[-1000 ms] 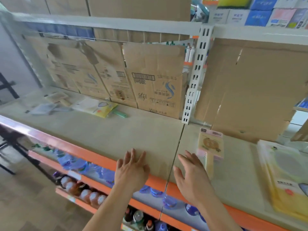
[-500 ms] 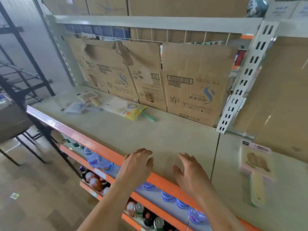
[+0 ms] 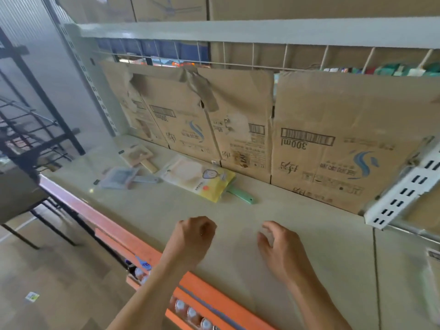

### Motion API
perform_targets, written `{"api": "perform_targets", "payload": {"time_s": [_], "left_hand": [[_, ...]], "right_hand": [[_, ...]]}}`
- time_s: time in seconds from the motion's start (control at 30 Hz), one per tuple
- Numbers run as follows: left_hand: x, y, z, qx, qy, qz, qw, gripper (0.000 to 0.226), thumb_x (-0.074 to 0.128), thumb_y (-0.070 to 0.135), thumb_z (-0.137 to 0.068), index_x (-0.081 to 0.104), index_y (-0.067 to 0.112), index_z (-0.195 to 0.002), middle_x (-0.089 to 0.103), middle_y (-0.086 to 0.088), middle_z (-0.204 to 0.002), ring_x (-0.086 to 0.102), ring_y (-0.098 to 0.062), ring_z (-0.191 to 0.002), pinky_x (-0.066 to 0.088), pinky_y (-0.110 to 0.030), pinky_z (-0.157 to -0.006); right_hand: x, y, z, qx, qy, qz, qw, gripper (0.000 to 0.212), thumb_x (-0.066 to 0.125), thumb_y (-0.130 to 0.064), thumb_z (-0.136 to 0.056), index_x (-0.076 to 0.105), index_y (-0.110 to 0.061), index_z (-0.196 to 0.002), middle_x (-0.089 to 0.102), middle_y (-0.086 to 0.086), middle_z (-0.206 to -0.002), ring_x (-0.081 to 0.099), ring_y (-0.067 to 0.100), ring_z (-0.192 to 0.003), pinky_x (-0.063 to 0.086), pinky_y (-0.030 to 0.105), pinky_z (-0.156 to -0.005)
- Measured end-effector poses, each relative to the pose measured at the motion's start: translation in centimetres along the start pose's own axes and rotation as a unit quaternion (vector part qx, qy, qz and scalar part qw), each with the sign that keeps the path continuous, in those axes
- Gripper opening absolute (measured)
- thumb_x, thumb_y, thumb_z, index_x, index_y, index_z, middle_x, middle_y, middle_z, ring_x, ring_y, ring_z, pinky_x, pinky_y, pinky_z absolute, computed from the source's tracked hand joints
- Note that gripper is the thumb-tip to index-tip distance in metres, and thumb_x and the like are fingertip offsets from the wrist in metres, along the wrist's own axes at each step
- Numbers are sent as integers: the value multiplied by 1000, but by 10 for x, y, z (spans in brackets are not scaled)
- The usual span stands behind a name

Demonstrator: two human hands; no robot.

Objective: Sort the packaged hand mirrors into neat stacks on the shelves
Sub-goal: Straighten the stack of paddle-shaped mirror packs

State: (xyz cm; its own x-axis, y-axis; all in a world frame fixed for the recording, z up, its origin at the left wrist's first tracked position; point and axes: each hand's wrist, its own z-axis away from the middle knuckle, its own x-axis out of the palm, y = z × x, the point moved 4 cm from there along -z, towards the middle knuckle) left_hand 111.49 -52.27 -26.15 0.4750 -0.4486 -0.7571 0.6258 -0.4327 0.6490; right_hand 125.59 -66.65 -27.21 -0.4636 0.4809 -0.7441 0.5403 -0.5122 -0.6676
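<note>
Both our hands hover over the front edge of the shelf [image 3: 297,210], and both are empty. The left hand [image 3: 192,239] is clenched, its fingers curled into the palm around nothing. The right hand [image 3: 283,251] is released, fingers loosely bent and thumb apart.

The three mirrors we can see lie well apart from the hands, toward the shelf's back edge and far-left corner. Nearest is the yellow pack [image 3: 202,178], lying flat just in front of the cardboard sheets [image 3: 333,139] that line the back. Its long axis runs on a slant, with the green handle [image 3: 240,196] poking out toward the right and the front. It sits ahead of the left hand and slightly to the left, so we judge that hand the nearer one, with the handle end facing us. Beyond it, closer to the left corner, a grey-blue pack [image 3: 120,177] and a tan pack [image 3: 137,153] lie at different angles; we cannot tell whether they touch.

At the right edge of the view a pale pack [image 3: 432,270] is cut off and blurred, and is probably another mirror. Below the orange rail [image 3: 214,298], bottles [image 3: 190,313] show only in part.
</note>
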Motion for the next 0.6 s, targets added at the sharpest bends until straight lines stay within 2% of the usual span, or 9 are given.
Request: {"api": "perform_targets", "payload": {"time_s": [0.07, 0.17, 0.33, 0.6], "left_hand": [[-12, -12, -12, -51, 4, 67, 996, 24, 51, 19, -90, 70, 23, -75, 67, 5, -66, 62, -16, -59, 48, -24, -55], [-29, -29, -24, -86, 23, 101, 991, 26, 51, 21, -92, 69, 23, -72, 67, 3, -67, 60, -16, -58, 46, -23, -53], [-55, -47, -43, -117, 45, 109, 986, 24, 51, 20, -91, 71, 19, -78, 69, 1, -72, 66, -23, -71, 46, -25, -57], [-86, -80, -81, -111, 60, 95, 987, 19, 54, 19, -90, 70, 21, -81, 69, 3, -78, 64, -18, -76, 45, -23, -62]], "right_hand": [[5, -9, -12, 0, -1, -16, 1000, 34, 55, -25, -91, 60, -11, -122, 66, 5, -120, 60, 17, -113, 42, 21, -90], [10, -22, -24, -12, -4, -32, 999, 28, 55, -24, -91, 63, -13, -116, 69, 3, -112, 63, 14, -105, 45, 18, -83], [20, -40, -41, -35, 9, -45, 998, 24, 56, -21, -91, 66, -12, -111, 70, 1, -107, 63, 11, -99, 43, 15, -78], [50, -69, -55, -37, 10, -69, 997, 22, 55, -18, -91, 67, -12, -108, 71, -1, -100, 60, 3, -86, 48, 16, -79]]}}
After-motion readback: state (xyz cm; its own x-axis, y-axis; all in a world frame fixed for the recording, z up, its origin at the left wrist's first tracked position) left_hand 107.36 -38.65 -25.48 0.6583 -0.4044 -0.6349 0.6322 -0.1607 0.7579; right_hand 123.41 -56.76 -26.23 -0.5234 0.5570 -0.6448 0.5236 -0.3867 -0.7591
